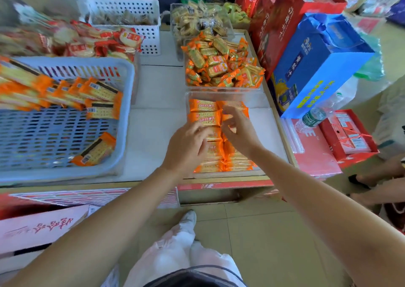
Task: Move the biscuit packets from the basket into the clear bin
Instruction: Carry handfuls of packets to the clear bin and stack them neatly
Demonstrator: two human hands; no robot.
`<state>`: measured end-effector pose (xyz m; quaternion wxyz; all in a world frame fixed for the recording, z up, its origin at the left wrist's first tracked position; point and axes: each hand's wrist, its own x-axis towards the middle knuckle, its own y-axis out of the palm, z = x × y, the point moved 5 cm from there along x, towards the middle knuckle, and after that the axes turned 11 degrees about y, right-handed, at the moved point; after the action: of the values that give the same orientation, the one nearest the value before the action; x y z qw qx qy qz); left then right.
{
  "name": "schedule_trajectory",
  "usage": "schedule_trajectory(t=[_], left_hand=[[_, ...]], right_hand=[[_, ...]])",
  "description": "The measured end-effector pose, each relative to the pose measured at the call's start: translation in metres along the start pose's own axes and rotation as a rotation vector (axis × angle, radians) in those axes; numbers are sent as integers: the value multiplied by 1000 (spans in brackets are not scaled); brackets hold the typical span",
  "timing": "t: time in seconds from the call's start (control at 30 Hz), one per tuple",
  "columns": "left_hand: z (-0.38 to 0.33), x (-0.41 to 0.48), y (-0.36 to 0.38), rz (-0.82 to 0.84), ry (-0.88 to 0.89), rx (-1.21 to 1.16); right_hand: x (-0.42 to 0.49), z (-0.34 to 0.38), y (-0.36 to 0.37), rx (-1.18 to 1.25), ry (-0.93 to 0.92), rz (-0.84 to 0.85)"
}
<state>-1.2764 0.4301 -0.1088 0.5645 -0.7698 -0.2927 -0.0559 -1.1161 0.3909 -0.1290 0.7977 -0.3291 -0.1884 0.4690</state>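
A blue-grey slatted basket (122, 93) on the left holds several orange biscuit packets (96, 93), most stacked along its far side and one lying near its front corner (94, 150). To the right, the clear bin (223, 95) holds rows of the same orange packets (203, 113). Both my hands are over the bin. My left hand (186, 148) rests with curled fingers on the packets in the bin's middle. My right hand (238, 131) has its fingers curled round a packet beside it. The packets under the hands are hidden.
Behind the clear bin stands another clear tub of small orange snacks (223, 67), then one of pale biscuits (197, 21). A white perforated basket (131, 10) sits at the back. Blue (317, 67) and red (285, 23) gift boxes crowd the right. A water bottle (311, 117) lies there.
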Motion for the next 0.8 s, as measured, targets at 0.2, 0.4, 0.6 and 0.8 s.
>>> schedule_trajectory(t=[0.2, 0.4, 0.6, 0.8], left_hand=[[19, -53, -98, -262, -37, 173], [78, -149, -164, -220, -194, 416], [145, -251, -174, 128, -514, 388], [162, -262, -180, 129, -420, 372]], right_hand=[[-9, 123, 33, 301, -194, 38], [-20, 226, 109, 187, -407, 381], [-12, 263, 206, -193, -486, 755], [-1, 254, 260, -495, -407, 889]])
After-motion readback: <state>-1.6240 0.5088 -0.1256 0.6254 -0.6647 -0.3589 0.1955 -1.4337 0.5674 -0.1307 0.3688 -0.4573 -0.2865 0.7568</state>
